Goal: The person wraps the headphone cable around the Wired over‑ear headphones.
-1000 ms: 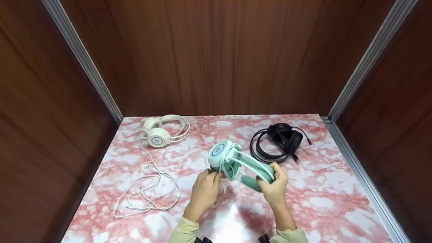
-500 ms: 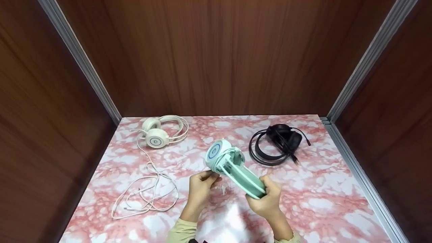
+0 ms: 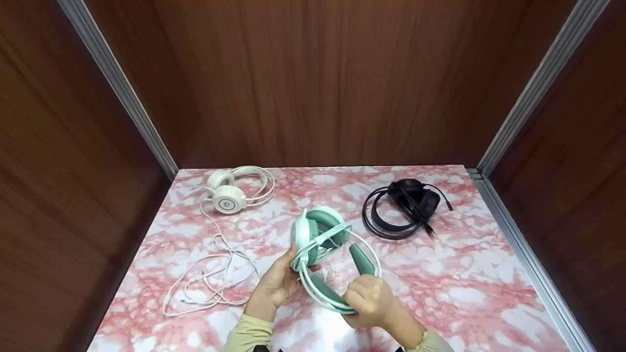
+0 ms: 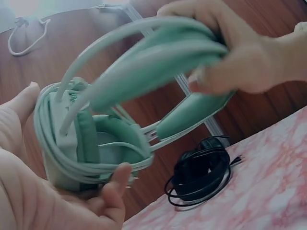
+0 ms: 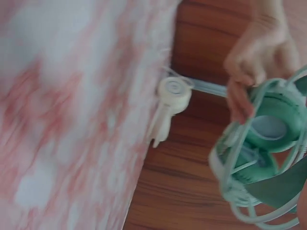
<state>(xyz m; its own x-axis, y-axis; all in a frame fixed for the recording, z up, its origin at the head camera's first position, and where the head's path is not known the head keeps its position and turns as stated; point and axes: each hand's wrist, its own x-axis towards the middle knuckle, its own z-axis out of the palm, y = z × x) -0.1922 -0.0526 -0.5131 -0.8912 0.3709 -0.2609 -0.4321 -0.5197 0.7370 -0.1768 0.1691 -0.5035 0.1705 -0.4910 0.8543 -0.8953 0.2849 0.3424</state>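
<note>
- Mint-green over-ear headphones (image 3: 313, 239), with padded cups and a double-rod headband (image 3: 328, 292), are held above the tabletop; they serve as the centre for the clock directions below, as seen in the head view.
- Pale cable (image 3: 321, 238) wraps the two ear cups in several turns and crosses between them.
- Left hand (image 3: 279, 281), at 8 o'clock: one cup is gripped, thumb along the outer shell, the other fingers bent beneath it, as the left wrist view shows.
- Right hand (image 3: 370, 300), between 4 and 5 o'clock: fingers are curled round the headband, closely pressed together, with the thumb visible in the left wrist view.
- Cream-white headphones (image 3: 230, 199), with round cups and a dark ring emblem on the nearer one, lie on the table at 10 o'clock, well apart from both hands.
- Thin white cord (image 3: 220, 239) runs from them toward the near side and spreads in loose loops at about 9 o'clock.
- Black headset (image 3: 411, 200), with a slim microphone boom (image 3: 442, 195), lies at 2 o'clock, its dark lead coiled around it.
- Pink-and-white marbled tabletop (image 3: 464, 293) supports both resting sets.
- Reddish-brown wood-grain panels (image 3: 313, 88) enclose the far side and both flanks; grey metal strips (image 3: 117, 85) line the corners.
</note>
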